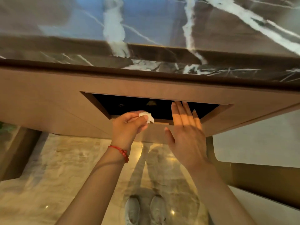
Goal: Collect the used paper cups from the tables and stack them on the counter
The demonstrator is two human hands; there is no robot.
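Counter (pixel 48 98) hatch (pixel 146 108); left hand (pixel 128 125) pinching tissue (pixel 146 116), right hand (pixel 186 132) flat.

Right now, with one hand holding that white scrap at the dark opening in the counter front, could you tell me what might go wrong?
1. The left hand only pinches the crumpled white scrap at its fingertips, just in front of the dark opening; it could slip and land on the glossy floor.
2. The right hand lies flat with its fingertips at the opening's upper edge; if a flap swings there, they might get caught.
3. No paper cups are in view.
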